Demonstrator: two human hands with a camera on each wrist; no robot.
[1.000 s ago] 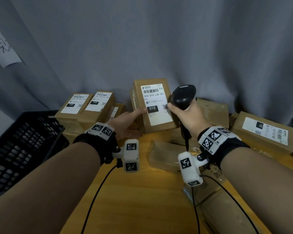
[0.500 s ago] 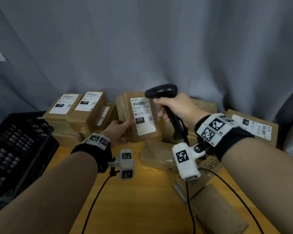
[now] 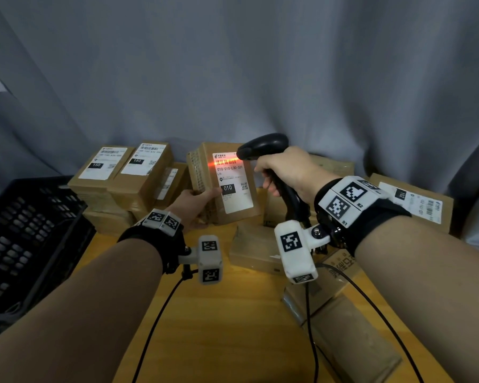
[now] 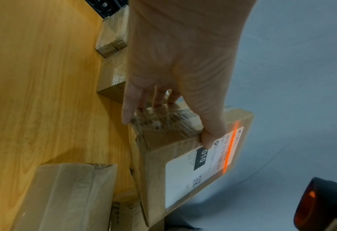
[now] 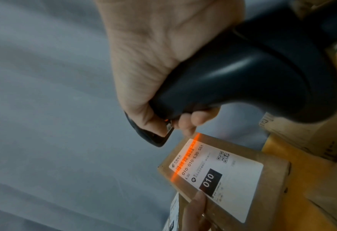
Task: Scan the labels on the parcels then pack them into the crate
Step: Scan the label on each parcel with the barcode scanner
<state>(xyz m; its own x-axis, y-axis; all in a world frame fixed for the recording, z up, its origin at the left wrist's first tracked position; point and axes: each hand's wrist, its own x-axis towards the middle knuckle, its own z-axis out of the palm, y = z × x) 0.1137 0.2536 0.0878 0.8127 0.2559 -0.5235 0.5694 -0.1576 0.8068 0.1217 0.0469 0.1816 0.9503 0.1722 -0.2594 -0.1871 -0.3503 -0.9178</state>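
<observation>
1. A brown cardboard parcel is held upright above the back of the wooden bench, its white label turned toward the camera; the label reads "010-010-L30-551" with a black "010" block.
2. An orange-red scan line is cast across the barcode at the top of the label.
3. The parcel is gripped at its left edge by the left hand: the thumb is pressed on the labelled face and the fingers are curled round the taped side.
4. A black handheld scanner is held by the right hand, whose fingers are wrapped tightly round the handle; its head is pointed at the barcode from just beside the parcel, not touching it.
5. More labelled parcels are stacked at the back left of the bench, two marked "150".
6. Another labelled parcel lies at the back right, and unlabelled packets lie flat below the held parcel.
7. A black perforated crate is seen at the left edge of the bench.
8. A grey curtain is hung behind everything.
</observation>
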